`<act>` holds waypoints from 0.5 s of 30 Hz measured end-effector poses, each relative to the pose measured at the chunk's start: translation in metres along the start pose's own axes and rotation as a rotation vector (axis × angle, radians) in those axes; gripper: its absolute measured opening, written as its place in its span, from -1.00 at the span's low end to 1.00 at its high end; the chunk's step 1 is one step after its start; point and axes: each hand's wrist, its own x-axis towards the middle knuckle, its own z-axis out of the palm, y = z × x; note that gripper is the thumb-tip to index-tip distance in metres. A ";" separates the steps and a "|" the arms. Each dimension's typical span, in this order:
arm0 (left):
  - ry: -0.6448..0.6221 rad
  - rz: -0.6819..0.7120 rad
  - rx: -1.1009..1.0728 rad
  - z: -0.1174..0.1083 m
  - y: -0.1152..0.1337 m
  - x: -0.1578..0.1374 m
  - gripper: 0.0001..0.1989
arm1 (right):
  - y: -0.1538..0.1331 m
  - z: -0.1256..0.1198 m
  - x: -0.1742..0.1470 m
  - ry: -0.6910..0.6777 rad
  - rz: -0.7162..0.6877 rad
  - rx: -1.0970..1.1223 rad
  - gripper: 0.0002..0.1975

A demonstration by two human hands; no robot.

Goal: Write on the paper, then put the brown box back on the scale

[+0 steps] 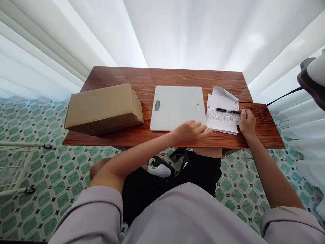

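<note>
the right grip [247, 123] is pinching the pen [222, 110], ideally lightly over the papers [221, 124], the left grip [191, 131], hold unclear, resting by the scale [177, 105]

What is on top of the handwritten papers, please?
A black pen is over the papers, its end in the right hand. Whatever it covers directly beneath cannot be seen.

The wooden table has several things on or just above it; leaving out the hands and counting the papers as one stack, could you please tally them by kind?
Cardboard box: 1
White scale: 1
Paper stack: 1
Pen: 1
Total: 4
</note>
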 end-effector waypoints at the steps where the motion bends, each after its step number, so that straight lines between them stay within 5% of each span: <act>1: 0.054 -0.037 0.043 -0.006 -0.006 -0.015 -0.72 | 0.000 0.000 0.000 -0.007 -0.003 -0.006 -0.61; 8: 0.136 -0.367 0.170 -0.031 -0.021 -0.119 -0.74 | -0.005 -0.002 0.001 -0.033 -0.038 -0.084 -0.53; 15: 0.265 -0.483 0.288 -0.036 -0.023 -0.176 -0.79 | -0.009 0.001 0.000 -0.028 -0.053 -0.205 -0.82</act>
